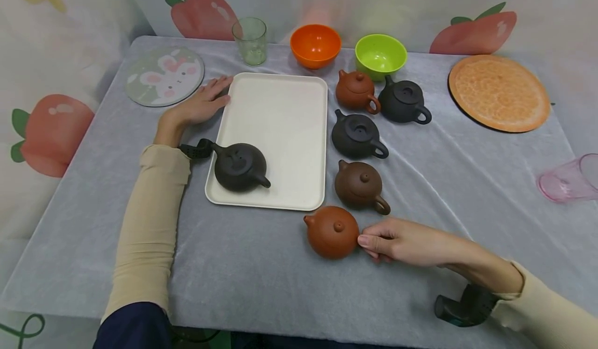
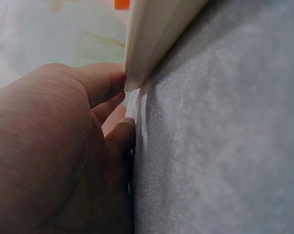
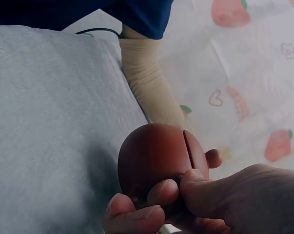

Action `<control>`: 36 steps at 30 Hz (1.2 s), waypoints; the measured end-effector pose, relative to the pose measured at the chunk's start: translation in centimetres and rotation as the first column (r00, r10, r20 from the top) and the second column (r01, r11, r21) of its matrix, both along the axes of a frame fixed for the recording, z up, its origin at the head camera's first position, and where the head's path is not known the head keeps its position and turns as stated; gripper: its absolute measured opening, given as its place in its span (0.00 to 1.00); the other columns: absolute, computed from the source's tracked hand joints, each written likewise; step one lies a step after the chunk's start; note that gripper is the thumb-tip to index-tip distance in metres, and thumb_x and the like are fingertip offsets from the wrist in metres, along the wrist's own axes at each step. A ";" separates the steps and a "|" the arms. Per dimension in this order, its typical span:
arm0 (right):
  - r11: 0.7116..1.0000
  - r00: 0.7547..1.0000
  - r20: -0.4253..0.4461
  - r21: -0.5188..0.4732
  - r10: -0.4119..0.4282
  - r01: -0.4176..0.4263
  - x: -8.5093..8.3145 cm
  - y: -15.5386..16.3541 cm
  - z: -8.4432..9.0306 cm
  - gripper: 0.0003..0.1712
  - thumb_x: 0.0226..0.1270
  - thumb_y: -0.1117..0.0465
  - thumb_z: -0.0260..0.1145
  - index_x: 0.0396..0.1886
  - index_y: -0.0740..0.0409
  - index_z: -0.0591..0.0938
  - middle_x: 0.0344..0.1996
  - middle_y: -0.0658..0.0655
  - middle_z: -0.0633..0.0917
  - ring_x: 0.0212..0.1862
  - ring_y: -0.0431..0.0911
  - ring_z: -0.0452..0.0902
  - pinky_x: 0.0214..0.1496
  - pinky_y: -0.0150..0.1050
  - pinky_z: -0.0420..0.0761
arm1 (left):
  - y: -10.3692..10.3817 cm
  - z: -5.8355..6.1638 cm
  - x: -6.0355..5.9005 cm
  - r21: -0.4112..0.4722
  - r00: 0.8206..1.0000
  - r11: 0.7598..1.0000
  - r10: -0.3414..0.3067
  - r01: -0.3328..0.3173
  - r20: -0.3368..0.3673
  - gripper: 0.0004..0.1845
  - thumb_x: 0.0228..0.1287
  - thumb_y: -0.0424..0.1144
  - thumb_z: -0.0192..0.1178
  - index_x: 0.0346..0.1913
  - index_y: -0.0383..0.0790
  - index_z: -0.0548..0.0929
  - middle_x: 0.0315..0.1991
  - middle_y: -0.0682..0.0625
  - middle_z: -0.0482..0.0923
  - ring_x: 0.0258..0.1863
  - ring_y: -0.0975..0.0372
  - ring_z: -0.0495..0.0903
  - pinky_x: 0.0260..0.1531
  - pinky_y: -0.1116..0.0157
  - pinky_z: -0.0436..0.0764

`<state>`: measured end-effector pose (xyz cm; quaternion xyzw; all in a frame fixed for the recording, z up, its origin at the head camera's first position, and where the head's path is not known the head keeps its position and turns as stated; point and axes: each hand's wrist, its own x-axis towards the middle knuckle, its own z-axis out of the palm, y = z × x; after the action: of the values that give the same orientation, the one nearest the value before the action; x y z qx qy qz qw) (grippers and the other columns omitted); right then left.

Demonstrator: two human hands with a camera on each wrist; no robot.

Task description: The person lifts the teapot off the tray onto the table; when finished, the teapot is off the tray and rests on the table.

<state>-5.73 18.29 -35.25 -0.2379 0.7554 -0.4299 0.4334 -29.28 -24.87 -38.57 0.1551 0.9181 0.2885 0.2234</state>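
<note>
My right hand (image 1: pixel 402 242) pinches the handle of an orange-brown clay teapot (image 1: pixel 331 232), its spout pointing left. The right wrist view shows thumb and fingers closed at the handle side of this teapot (image 3: pixel 154 156), with a shadow on the cloth beside it. At the upper left corner of a cream rectangular tray (image 1: pixel 285 131), my left hand (image 1: pixel 201 102) lies with its fingers extended. Its thumb touches the tray rim (image 2: pixel 137 58) in the left wrist view. On the tray's lower left part sits a black teapot (image 1: pixel 240 167), spout towards the left forearm.
Right of the tray stand a dark brown teapot (image 1: pixel 358 185), two black teapots (image 1: pixel 356 136) and a reddish-brown one (image 1: pixel 355 90). Behind are a green glass (image 1: pixel 252 42), orange bowl (image 1: pixel 315 47) and green bowl (image 1: pixel 380 55). Round mats (image 1: pixel 500 93) and a pink cup (image 1: pixel 567 180) lie outward.
</note>
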 end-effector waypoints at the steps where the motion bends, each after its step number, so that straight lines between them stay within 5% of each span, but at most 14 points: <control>1: 1.000 1.000 0.005 -0.001 -0.005 0.005 0.1 0.1 0.0 0.23 0.78 0.52 0.51 0.22 0.57 0.75 0.15 0.43 0.67 0.19 0.34 0.61 0.22 0.33 0.65 | 0.0 0.0 0.0 -0.001 1.000 1.000 0.002 -0.002 0.001 0.33 0.79 0.52 0.33 0.79 0.48 0.38 0.79 0.47 0.28 0.77 0.57 0.22 0.74 0.54 0.24; 26: 0.998 0.998 0.056 -0.048 -0.042 0.045 1.4 2.9 -1.2 0.21 0.79 0.57 0.50 0.24 0.59 0.75 0.17 0.44 0.67 0.19 0.35 0.60 0.21 0.37 0.65 | 0.2 0.4 0.2 -0.012 1.000 1.000 0.014 -0.014 0.009 0.33 0.79 0.52 0.33 0.79 0.48 0.38 0.79 0.48 0.27 0.77 0.57 0.22 0.74 0.54 0.23; 36: 0.996 0.995 0.080 -0.070 -0.054 0.059 2.0 3.9 -1.6 0.20 0.80 0.59 0.48 0.25 0.61 0.75 0.17 0.60 0.67 0.19 0.37 0.61 0.22 0.39 0.65 | 0.1 0.3 0.1 -0.011 1.000 1.000 0.010 -0.009 0.011 0.33 0.79 0.52 0.33 0.79 0.49 0.38 0.79 0.49 0.27 0.77 0.57 0.22 0.74 0.54 0.23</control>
<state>-3.76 22.14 -36.86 -0.2151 0.7284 -0.4780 0.4412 -29.15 -24.77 -38.28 0.1478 0.9191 0.2852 0.2282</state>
